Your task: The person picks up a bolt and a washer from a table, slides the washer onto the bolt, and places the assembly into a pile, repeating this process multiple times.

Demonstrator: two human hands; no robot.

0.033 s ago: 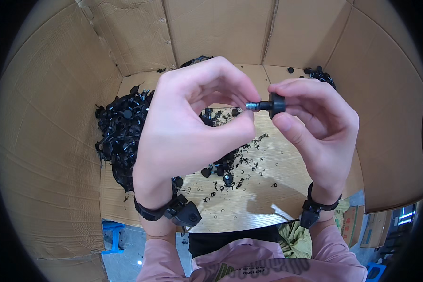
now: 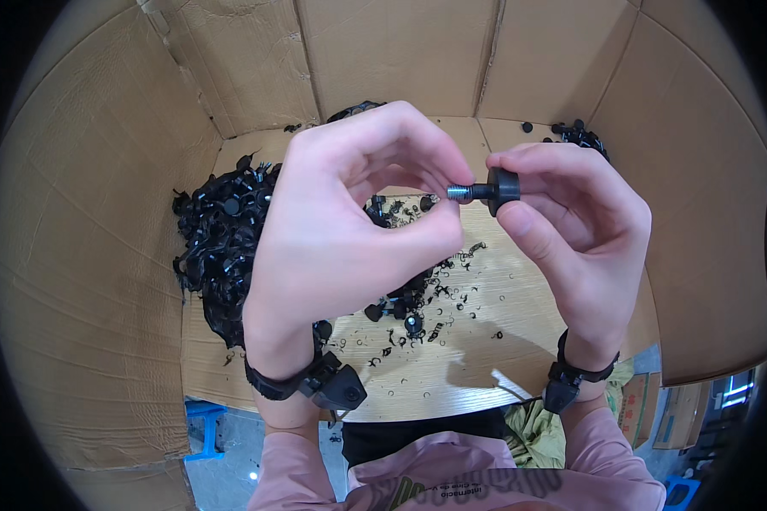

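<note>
A bolt with a thick, round black head (image 2: 504,192) is held level above the table between my two hands. My right hand (image 2: 601,217) pinches the rim of its head between thumb and fingers. At the bare metal threaded end, the thumb and index finger of my left hand (image 2: 337,230) close around the tip. The black shank between head and thread is uncovered. Behind and below my left hand lies a scatter of black-headed bolts (image 2: 413,324), partly hidden by that hand.
A large heap of black parts (image 2: 222,247) covers the table's left side, with a smaller pile (image 2: 581,136) at the back right. Small black scraps and rings (image 2: 443,294) litter the wooden tabletop (image 2: 452,375). Tall cardboard walls (image 2: 392,60) enclose the back and sides.
</note>
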